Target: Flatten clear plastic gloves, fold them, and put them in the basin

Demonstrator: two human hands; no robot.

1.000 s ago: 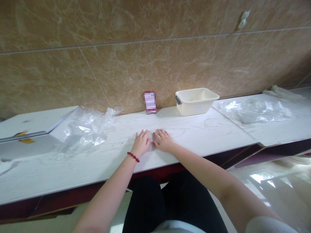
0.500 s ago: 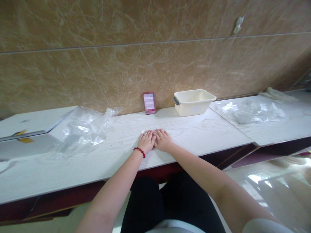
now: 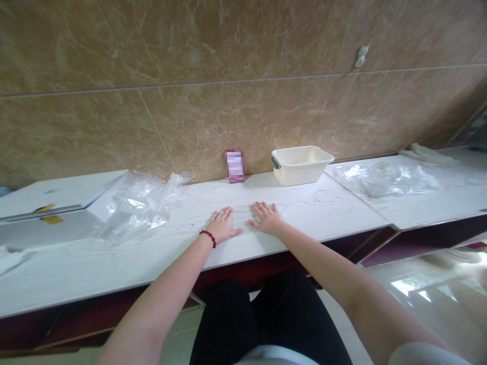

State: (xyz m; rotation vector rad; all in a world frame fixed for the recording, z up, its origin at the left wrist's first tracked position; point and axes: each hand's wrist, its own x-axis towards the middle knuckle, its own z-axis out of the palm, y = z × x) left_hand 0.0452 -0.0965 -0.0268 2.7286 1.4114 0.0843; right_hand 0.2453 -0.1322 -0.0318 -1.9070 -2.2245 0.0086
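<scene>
My left hand point(image 3: 222, 225), with a red bead bracelet point(image 3: 208, 237) at its wrist, lies palm down on the white wood-grain tabletop point(image 3: 228, 253). Its thumb points out to the right and it holds nothing. To its right, my right hand point(image 3: 265, 218) rests flat on the same surface, fingers spread, also holding nothing. A gap of bare tabletop separates the two hands. Beyond them a small red-edged card or packet point(image 3: 235, 166), its face blurred, leans against the wall. Behind my right hand stands a cream plastic basin point(image 3: 302, 167) with a grey handle.
At left, crumpled clear plastic point(image 3: 142, 203) lies against a white box point(image 3: 64, 195) with yellow patches. More clear plastic point(image 3: 395, 178) and a pale cloth-like item point(image 3: 428, 153) lie at right. A brown marble wall point(image 3: 213, 116) runs along the back.
My hands, which lay side by side touching, have moved apart, the left one to the left and the right one to the right. The view has shifted slightly.
</scene>
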